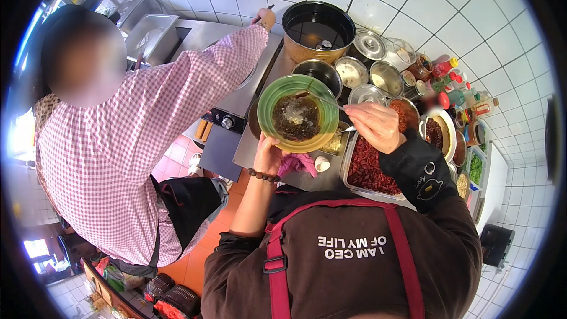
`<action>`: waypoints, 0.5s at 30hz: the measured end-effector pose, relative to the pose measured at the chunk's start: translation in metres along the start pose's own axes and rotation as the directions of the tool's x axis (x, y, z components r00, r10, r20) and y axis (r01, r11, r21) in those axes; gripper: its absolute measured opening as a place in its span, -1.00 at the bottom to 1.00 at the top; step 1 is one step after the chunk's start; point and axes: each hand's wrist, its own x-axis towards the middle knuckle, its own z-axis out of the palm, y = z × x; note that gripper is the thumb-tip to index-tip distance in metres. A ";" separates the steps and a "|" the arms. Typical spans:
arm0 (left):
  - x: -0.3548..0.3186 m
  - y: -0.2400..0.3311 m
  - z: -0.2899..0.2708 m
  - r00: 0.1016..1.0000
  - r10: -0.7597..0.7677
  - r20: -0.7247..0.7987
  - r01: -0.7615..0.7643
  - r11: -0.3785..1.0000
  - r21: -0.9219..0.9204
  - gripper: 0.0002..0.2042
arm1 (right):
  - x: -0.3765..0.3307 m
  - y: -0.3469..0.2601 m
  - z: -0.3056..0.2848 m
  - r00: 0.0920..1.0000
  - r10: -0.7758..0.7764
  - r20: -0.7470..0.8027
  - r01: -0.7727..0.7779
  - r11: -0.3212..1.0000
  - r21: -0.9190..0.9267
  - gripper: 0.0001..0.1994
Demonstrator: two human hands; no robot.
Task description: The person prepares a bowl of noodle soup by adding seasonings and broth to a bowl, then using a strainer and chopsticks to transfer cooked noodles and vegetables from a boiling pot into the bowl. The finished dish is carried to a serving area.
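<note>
My left hand (270, 155) grips the near rim of a wide green and yellow bowl (269, 101), holding it over the counter. Dark liquid with a pale, grainy clump in the middle (295, 119) lies in the bowl. Between the closed fingers of my right hand (377, 126) is a thin metal spoon (328, 101), reaching over the bowl's right rim; its tip is at the dark contents. Below my right hand sits a clear tub of dried red chilies (369, 168). A small tray of chopped yellowish food (335, 143) is partly hidden behind the bowl.
A large pot of dark liquid (318, 38) stands at the back, beside lidded steel tins (370, 44). Sauce bottles (444, 67) line the right wall. Left, a co-worker in a checked shirt (127, 147) reaches across the stove. A pink cloth (297, 165) lies near my left wrist.
</note>
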 end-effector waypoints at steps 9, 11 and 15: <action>-0.006 0.002 -0.010 1.000 0.027 -0.007 -0.027 1.000 0.015 -0.57 | -0.014 0.062 0.028 0.907 0.400 -0.134 -0.409 0.911 -0.054 -0.86; -0.009 0.002 -0.010 0.999 0.033 -0.030 -0.033 0.999 0.024 -0.57 | -0.024 0.083 0.044 0.906 0.414 -0.084 -0.421 0.903 -0.091 -0.85; -0.012 0.004 -0.016 1.000 0.016 0.008 -0.016 0.999 0.040 -0.55 | -0.040 0.108 0.069 0.878 0.473 0.071 -0.463 0.878 -0.123 -0.83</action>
